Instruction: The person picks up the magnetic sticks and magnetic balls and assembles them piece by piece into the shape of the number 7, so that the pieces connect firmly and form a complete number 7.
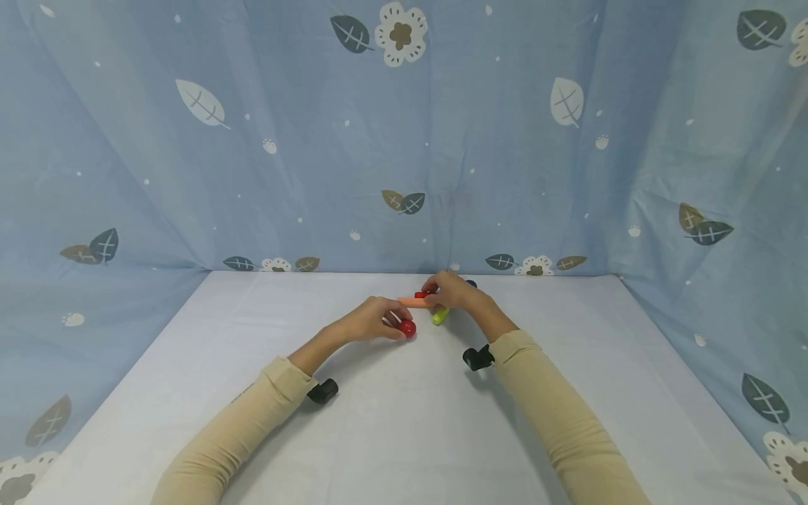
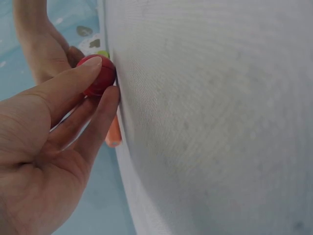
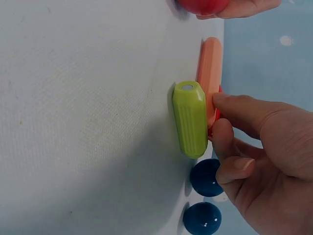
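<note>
In the head view my left hand holds a glossy red ball at the table's middle. The left wrist view shows thumb and fingers pinching this ball low over the white cloth. Farther back, my right hand has its fingers curled at a small red piece, mostly hidden behind an orange ridged stick. A lime-green ridged handle lies beside the orange stick, close to the right fingertips. Two dark blue balls sit near the right hand.
White cloth covers the table. A blue patterned curtain hangs along its back and both sides. Black wrist-camera mounts stick out at both beige sleeves, close over the cloth.
</note>
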Demonstrator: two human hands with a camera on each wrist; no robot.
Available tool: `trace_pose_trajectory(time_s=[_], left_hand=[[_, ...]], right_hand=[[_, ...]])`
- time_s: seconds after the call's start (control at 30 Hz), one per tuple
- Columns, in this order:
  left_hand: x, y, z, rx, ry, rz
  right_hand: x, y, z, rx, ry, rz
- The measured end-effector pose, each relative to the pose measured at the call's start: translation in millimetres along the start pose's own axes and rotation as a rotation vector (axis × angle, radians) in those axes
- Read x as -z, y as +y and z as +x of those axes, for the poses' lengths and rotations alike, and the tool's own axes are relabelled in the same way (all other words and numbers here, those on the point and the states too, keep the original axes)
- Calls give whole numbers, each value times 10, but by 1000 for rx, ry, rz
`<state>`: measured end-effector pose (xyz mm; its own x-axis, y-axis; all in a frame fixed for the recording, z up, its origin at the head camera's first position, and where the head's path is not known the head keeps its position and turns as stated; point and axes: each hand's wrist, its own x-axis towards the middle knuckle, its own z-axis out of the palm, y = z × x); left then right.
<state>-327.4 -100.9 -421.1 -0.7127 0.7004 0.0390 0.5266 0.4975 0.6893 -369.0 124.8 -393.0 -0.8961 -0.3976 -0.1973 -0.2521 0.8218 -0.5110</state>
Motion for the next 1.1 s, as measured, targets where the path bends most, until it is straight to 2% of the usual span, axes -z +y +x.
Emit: trace_pose_trajectory(time_s=[0.17,0.7,1.1], left_hand=[[3,4,4,15,1,-4],[-2,6,-13,4,-6,4],[-6,-12,-2,0,-6,-3]], right_hand=[[6,-5,-8,3,-7,4],[-3,4,11,-19,-1,-14],[-17,13,31,-61,11,-9]])
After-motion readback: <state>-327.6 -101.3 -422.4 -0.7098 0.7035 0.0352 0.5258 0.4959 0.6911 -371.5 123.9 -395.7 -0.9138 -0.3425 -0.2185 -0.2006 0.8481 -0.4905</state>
